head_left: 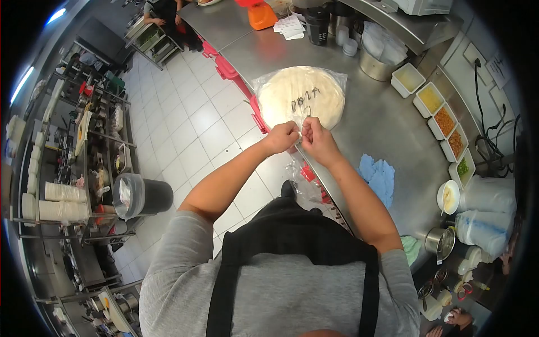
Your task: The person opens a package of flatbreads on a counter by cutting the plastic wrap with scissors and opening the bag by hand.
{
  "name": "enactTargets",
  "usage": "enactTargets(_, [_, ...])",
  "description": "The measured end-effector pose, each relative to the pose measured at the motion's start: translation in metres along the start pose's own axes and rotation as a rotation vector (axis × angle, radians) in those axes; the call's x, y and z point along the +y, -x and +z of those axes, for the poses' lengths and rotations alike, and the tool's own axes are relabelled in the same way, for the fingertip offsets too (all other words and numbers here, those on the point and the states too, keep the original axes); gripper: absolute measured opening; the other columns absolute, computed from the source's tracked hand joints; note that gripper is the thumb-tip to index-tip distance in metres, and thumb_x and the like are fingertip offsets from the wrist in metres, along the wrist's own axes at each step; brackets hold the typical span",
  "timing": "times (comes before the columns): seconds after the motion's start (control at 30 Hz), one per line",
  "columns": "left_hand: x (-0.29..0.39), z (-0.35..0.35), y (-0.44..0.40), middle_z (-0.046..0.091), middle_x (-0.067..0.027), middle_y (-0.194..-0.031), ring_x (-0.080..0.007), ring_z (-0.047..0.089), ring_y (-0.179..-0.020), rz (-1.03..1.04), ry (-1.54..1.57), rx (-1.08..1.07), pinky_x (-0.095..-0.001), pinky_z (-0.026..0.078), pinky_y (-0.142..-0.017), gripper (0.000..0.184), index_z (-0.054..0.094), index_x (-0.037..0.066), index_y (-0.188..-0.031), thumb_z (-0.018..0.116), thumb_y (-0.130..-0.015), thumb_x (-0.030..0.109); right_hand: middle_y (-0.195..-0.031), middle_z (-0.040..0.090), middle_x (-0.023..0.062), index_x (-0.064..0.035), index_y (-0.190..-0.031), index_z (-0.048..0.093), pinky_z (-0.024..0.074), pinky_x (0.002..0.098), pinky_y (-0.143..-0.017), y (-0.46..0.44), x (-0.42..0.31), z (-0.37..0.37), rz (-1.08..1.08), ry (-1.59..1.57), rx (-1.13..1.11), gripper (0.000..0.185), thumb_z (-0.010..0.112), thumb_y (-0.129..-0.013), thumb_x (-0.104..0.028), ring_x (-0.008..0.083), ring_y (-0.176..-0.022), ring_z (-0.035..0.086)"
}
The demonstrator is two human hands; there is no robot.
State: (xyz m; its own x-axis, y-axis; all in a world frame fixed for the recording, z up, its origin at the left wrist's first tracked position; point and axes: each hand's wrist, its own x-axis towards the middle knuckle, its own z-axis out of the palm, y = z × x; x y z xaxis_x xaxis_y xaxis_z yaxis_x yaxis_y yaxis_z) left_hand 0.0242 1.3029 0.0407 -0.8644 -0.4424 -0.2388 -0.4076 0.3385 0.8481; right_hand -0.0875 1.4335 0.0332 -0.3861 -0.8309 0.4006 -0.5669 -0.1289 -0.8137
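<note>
A large clear plastic bag (337,78) lies flat on the steel counter, with dark handwriting across it. Inside is a pale, round, flat stack (281,95) that looks like dough or tortillas; its exact kind I cannot tell. At the bag's near end, my left hand (283,137) is closed, fingers curled around gathered plastic. Close beside it on the right, my right hand (319,140) pinches the same gathered part. Loose plastic (303,177) hangs below the hands, over the counter's edge.
A blue cloth (377,178) lies on the steel counter (359,132). White tubs of chopped food (443,121) line the right side, near a steel pot (377,62). An orange scale-like device (261,16) stands at the back. A dark bin (151,195) is left, over tiled floor.
</note>
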Motion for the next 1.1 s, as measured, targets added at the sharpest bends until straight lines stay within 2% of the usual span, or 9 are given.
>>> enactTargets(0.07, [-0.003, -0.002, 0.002, 0.056, -0.0061, -0.073, -0.0128, 0.051, -0.07, -0.009, 0.178, -0.036, -0.0291, 0.045, -0.064, 0.015, 0.056, 0.001, -0.089, 0.054, -0.083, 0.015, -0.075, 0.056, 0.0053, -0.0053, -0.102, 0.039, 0.0496, 0.0278, -0.059, -0.001, 0.002, 0.001, 0.055, -0.071, -0.015, 0.037, 0.059, -0.073, 0.008, 0.0139, -0.063, 0.057])
enactTargets(0.17, [-0.001, -0.005, 0.0, 0.057, -0.0084, -0.072, -0.0164, 0.054, -0.069, 0.074, -0.088, -0.051, -0.0309, 0.045, -0.064, 0.014, 0.056, 0.002, -0.088, 0.055, -0.083, 0.015, -0.076, 0.056, 0.0054, -0.0054, -0.103, 0.039, 0.0498, 0.0277, -0.06, -0.001, 0.005, 0.004, 0.078, -0.087, -0.017, 0.038, 0.058, -0.073, 0.009, 0.0133, -0.064, 0.058])
enactTargets(0.27, [0.0, -0.004, -0.003, 0.058, -0.0134, -0.07, -0.0246, 0.057, -0.066, 0.211, -0.332, -0.024, -0.0338, 0.046, -0.064, 0.013, 0.055, 0.002, -0.085, 0.055, -0.082, 0.015, -0.075, 0.055, 0.0089, -0.0076, -0.102, 0.04, 0.0489, 0.0336, -0.059, 0.004, 0.01, 0.011, 0.054, -0.104, 0.05, 0.038, 0.057, -0.072, 0.008, 0.0242, -0.065, 0.058])
enactTargets(0.37, [0.002, 0.0, 0.001, 0.06, -0.0185, -0.073, -0.0332, 0.059, -0.068, 0.211, -0.394, 0.028, -0.0373, 0.047, -0.064, 0.014, 0.054, 0.002, -0.083, 0.054, -0.082, 0.016, -0.077, 0.057, 0.0104, -0.0081, -0.102, 0.041, 0.049, 0.0355, -0.06, 0.006, 0.015, 0.015, 0.023, -0.038, 0.083, 0.036, 0.058, -0.073, 0.005, 0.0276, -0.067, 0.059])
enactTargets(0.57, [0.0, 0.007, 0.002, 0.061, -0.0215, -0.077, -0.0364, 0.06, -0.072, 0.186, -0.335, 0.094, -0.0399, 0.047, -0.064, 0.018, 0.053, 0.0, -0.085, 0.054, -0.082, 0.018, -0.079, 0.057, 0.0121, -0.0054, -0.103, 0.043, 0.0493, 0.0378, -0.062, 0.005, 0.013, 0.02, -0.095, 0.239, 0.138, 0.04, 0.062, -0.069, 0.005, 0.0286, -0.069, 0.058])
enactTargets(0.77, [-0.004, 0.006, 0.0, 0.057, -0.0165, -0.068, -0.0244, 0.056, -0.062, 0.187, -0.253, 0.113, -0.0344, 0.045, -0.059, 0.016, 0.052, 0.0, -0.085, 0.054, -0.084, 0.016, -0.079, 0.056, 0.0121, -0.0057, -0.101, 0.045, 0.0478, 0.0386, -0.06, 0.0, 0.018, 0.025, -0.324, 0.223, 0.18, 0.036, 0.061, -0.07, 0.003, 0.0289, -0.067, 0.056])
enactTargets(0.87, [0.005, -0.005, 0.002, 0.051, -0.004, -0.067, -0.0111, 0.046, -0.062, 0.157, -0.053, 0.066, -0.0266, 0.041, -0.057, 0.013, 0.05, 0.003, -0.084, 0.051, -0.088, 0.015, -0.082, 0.057, 0.0116, -0.0065, -0.103, 0.046, 0.0478, 0.0393, -0.068, -0.003, 0.01, 0.023, -0.157, 0.266, 0.213, 0.035, 0.062, -0.072, -0.001, 0.0302, -0.077, 0.057])
enactTargets(0.97, [0.013, -0.013, 0.001, 0.045, 0.0043, -0.072, -0.0049, 0.039, -0.067, 0.051, 0.294, 0.014, -0.0214, 0.036, -0.059, 0.012, 0.049, 0.006, -0.084, 0.049, -0.092, 0.015, -0.082, 0.058, 0.0108, -0.0058, -0.1, 0.052, 0.0467, 0.0376, -0.07, -0.005, -0.012, 0.01, 0.203, -0.192, 0.231, 0.03, 0.064, -0.073, -0.003, 0.0291, -0.08, 0.056])
enactTargets(1.1, [0.011, -0.017, -0.001, 0.043, 0.006, -0.076, -0.0043, 0.039, -0.07, 0.054, 0.334, -0.031, -0.0204, 0.036, -0.06, 0.011, 0.049, 0.007, -0.085, 0.048, -0.093, 0.015, -0.081, 0.058, 0.0101, -0.0044, -0.09, 0.058, 0.0449, 0.0368, -0.072, -0.009, -0.006, 0.003, -0.037, 0.149, 0.204, 0.016, 0.064, -0.075, -0.006, 0.028, -0.081, 0.055])
